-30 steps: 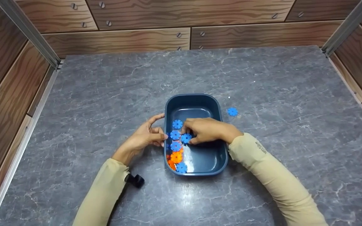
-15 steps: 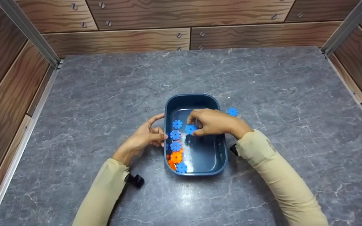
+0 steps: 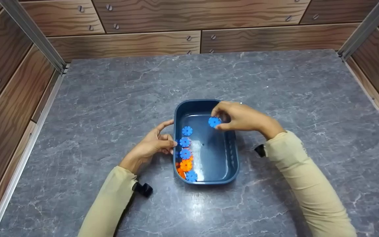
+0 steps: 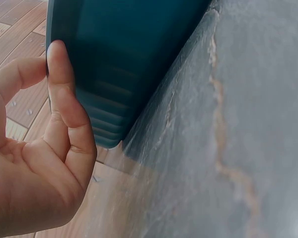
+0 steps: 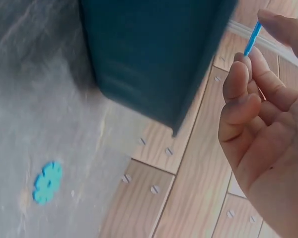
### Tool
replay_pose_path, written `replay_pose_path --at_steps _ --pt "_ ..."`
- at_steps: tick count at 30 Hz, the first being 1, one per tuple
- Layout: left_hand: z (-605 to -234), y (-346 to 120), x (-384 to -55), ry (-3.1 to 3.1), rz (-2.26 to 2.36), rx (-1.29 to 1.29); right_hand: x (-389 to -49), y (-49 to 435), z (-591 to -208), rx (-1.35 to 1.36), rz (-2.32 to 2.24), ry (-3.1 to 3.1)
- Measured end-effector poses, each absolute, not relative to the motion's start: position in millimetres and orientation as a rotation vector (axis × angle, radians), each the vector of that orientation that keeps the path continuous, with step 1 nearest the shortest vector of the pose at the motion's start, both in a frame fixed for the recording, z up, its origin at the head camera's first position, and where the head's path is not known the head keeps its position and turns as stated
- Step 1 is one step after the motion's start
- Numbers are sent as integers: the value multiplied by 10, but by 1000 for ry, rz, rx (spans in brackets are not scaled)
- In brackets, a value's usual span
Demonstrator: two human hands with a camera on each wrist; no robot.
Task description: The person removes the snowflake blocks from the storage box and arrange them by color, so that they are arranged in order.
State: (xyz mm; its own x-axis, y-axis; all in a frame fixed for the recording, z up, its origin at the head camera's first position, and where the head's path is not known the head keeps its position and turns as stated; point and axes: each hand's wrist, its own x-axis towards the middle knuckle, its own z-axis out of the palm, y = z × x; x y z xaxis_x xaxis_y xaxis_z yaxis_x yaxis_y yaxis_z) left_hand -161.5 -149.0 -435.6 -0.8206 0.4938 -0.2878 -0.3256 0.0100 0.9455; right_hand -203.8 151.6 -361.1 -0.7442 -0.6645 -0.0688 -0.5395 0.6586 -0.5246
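A dark blue plastic bin (image 3: 214, 164) stands on the table. My left hand (image 3: 151, 142) pinches its left rim, with fingers (image 4: 62, 64) against the outer wall. My right hand (image 3: 243, 118) pinches a blue flower-shaped disc (image 3: 214, 122) between thumb and fingertips, over the far right part of the bin. Edge-on, that held disc (image 5: 252, 38) shows thin in the right wrist view. Along the bin's left side lie several more blue discs (image 3: 187, 131) and orange discs (image 3: 186, 165), some overlapping. One loose blue disc (image 5: 47, 182) lies on the table outside the bin.
The grey marbled tabletop (image 3: 127, 85) spreads around the bin. Wood-patterned panels (image 3: 150, 16) border it at the back and sides, with metal posts (image 3: 33, 36) at the far corners. Black wrist cameras (image 3: 142, 190) sit at the sleeves.
My right hand has carried the blue disc from the bin's middle toward its far right rim and now covers the loose disc in the head view. My left hand has stayed at the rim.
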Motion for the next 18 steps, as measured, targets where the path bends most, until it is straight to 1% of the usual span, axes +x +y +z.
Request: replay_pose_path --at_steps 11,18 --pt "-4374 -1489 -1614 1724 1868 167 -2078 1816 -3548 -934 -792 2669" --pt "-4364 -1493 -1609 1736 1864 167 -2100 2032 -3507 -858 -779 2724"
